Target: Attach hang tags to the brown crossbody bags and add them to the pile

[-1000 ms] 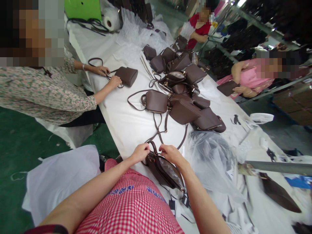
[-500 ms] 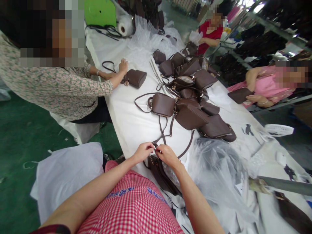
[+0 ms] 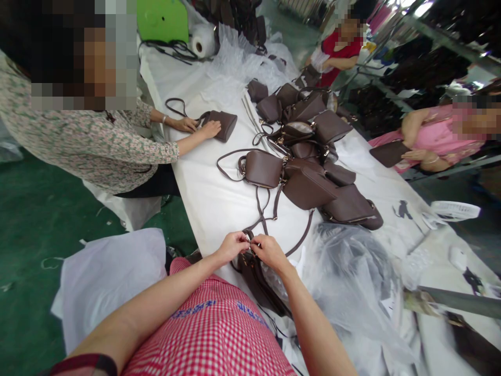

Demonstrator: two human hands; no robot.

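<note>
A dark brown handbag [image 3: 263,290] leans against my front at the near table edge, its zipped opening turned up and clear plastic beside it. Over its upper end, my left hand [image 3: 234,247] is closed in a pinch at the bag's thin brown strap [image 3: 261,211]. Fingertip to fingertip with it, my right hand [image 3: 271,251] pinches at the same spot. A small whitish bit shows between the fingers; its details are too small to make out. The strap runs from there across the white cloth towards the other bags.
Several brown handbags [image 3: 311,183] lie heaped on the white table [image 3: 207,193]. Crumpled clear plastic [image 3: 352,261] lies at my right. On the left, a co-worker in a floral top [image 3: 129,141] handles another bag [image 3: 223,125]. Two more people sit across the table.
My two hands stay at the same spot on the bag, with slight finger movement. The left co-worker's raised hand has come down flat onto their bag.
</note>
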